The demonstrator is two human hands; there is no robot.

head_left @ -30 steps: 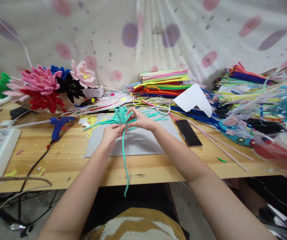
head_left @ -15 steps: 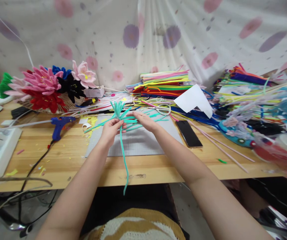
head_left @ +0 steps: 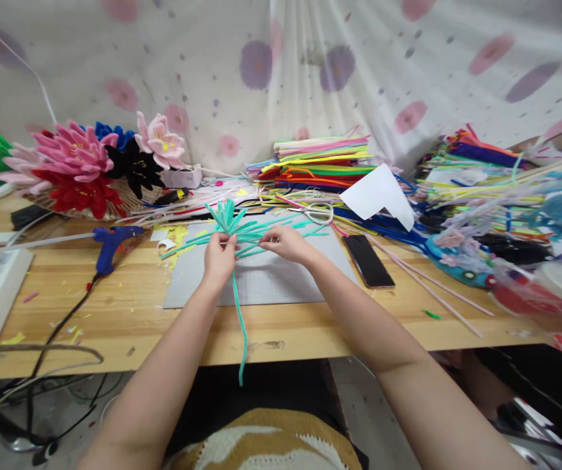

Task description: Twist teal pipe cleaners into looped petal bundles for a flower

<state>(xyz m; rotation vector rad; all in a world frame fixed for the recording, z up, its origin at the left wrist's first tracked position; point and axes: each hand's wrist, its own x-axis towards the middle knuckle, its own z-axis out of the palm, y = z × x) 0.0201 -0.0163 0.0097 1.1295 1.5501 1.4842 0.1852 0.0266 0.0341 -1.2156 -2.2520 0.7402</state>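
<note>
A bunch of teal pipe cleaners [head_left: 226, 217] fans out above a grey board [head_left: 281, 284]. My left hand [head_left: 220, 256] is closed around the base of the bunch, thumb and fingers pinching it. One long stem hangs from there past the table's front edge. To the right, my right hand [head_left: 285, 243] has its thumb and fingertips pinched together on a teal pipe cleaner that reaches out sideways from the bunch. More teal stems spread left and right behind both hands.
A blue glue gun [head_left: 109, 247] with a black cord lies at left, by pipe cleaner flowers [head_left: 78, 153]. Scissors [head_left: 318, 212], white paper [head_left: 378, 196] and a phone [head_left: 367, 261] sit to the right. Pipe cleaner bundles [head_left: 322, 163] are stacked at the back.
My right hand has gone from stretched fingers beside the bunch to a pinch slightly lower and farther right. My left hand keeps its hold. The view has shifted slightly.
</note>
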